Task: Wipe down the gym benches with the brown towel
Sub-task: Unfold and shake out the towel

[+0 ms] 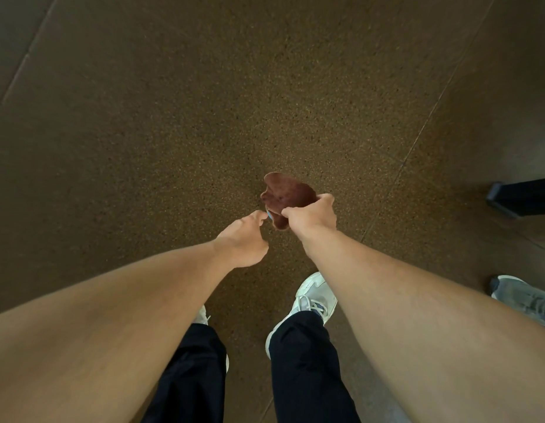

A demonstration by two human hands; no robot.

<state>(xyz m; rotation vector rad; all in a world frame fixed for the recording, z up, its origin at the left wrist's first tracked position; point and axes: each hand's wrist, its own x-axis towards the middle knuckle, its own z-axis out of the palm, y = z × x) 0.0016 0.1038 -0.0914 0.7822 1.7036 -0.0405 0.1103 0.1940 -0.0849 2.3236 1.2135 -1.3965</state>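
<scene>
The brown towel [288, 195] hangs bunched in the air above the floor, near the middle of the view. My right hand [312, 216] grips its upper edge with curled fingers. My left hand [243, 239] is just to the left of it, its fingertips pinching the towel's lower left corner, where a small light blue tag shows. No gym bench is in view.
Speckled brown rubber floor [204, 117] fills the view, with seams running diagonally. A black equipment foot [521, 198] juts in at the right edge. Another person's grey shoe [524, 296] stands at the lower right. My own white shoes [313, 296] and dark trousers are below.
</scene>
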